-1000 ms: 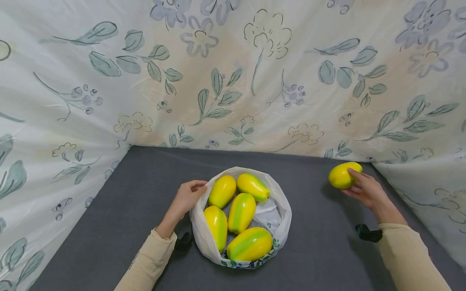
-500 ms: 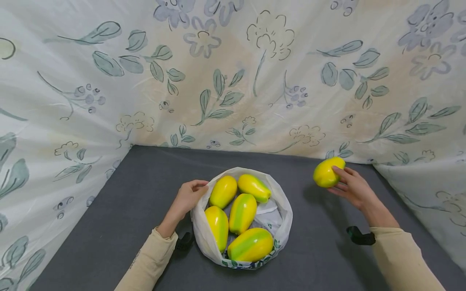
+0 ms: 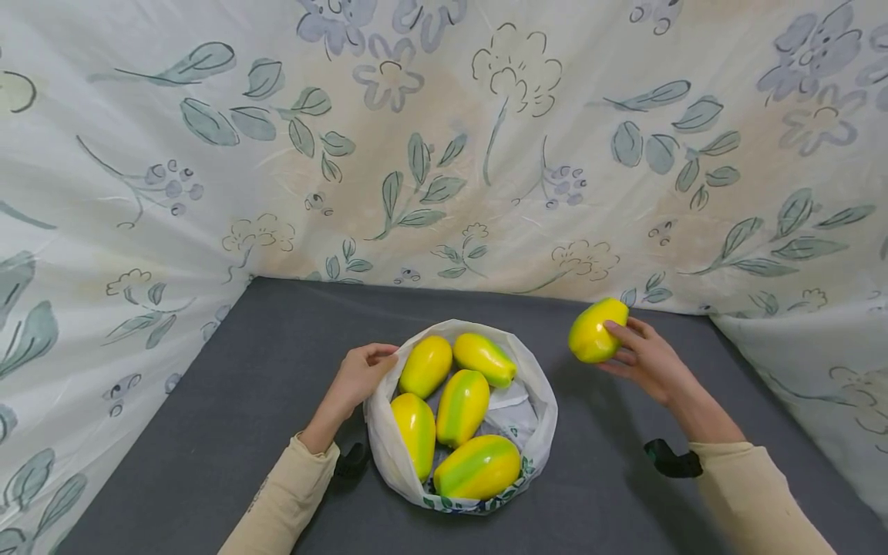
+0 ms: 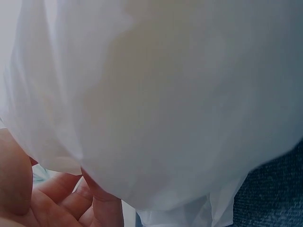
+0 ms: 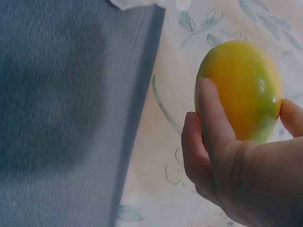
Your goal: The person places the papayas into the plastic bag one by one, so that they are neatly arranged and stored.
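Observation:
A round white cloth bag (image 3: pixel 543 432) stands open on the dark table, with several yellow-green papayas (image 3: pixel 462 407) inside. My left hand (image 3: pixel 361 379) pinches the bag's upper left rim between thumb and fingers; up close in the left wrist view the bag's side (image 4: pixel 156 104) fills most of the picture. To the right of the bag, my right hand (image 3: pixel 648 356) grips another papaya (image 3: pixel 595 331) and holds it above the table. In the right wrist view the thumb and fingers sit on opposite sides of that papaya (image 5: pixel 241 90).
The dark grey tabletop (image 3: pixel 229 432) reaches back to a floral curtain (image 3: pixel 430 193), which also hangs along the left and right sides. Within the bag, crumpled white lining (image 3: pixel 509 412) shows at the right. A black wrist strap (image 3: pixel 673 460) hangs below the right sleeve.
My right hand has carried its papaya leftward and slightly up, closer to the bag. The left hand keeps its hold on the rim, and the papayas in the bag have stayed put.

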The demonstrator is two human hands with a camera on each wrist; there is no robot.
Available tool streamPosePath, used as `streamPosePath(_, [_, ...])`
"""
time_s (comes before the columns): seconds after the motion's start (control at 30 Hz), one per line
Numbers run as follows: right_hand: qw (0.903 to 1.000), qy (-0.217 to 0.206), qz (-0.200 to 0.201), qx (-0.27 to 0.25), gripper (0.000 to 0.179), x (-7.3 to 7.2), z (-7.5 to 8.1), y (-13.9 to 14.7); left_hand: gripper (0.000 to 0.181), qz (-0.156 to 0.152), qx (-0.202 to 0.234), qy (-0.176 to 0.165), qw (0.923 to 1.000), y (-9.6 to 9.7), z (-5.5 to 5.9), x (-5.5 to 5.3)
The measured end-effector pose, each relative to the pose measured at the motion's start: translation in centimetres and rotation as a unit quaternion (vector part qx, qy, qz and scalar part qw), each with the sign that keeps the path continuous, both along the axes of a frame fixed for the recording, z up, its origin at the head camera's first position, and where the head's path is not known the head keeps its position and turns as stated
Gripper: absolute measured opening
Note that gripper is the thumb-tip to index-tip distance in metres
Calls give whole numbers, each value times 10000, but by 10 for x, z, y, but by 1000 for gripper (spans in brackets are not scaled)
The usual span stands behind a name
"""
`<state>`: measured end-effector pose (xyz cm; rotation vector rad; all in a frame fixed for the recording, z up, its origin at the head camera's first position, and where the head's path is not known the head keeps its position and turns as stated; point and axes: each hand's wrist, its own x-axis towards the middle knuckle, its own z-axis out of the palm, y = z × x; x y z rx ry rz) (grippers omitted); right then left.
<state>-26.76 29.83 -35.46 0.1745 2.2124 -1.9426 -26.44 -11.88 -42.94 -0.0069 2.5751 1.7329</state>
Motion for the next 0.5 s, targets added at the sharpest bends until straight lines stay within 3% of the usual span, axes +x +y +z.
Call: streamPosePath(0.5, [9994,-240,262,46,95,13,-7,-33,29,-61,-4,56,10000,0,0,0])
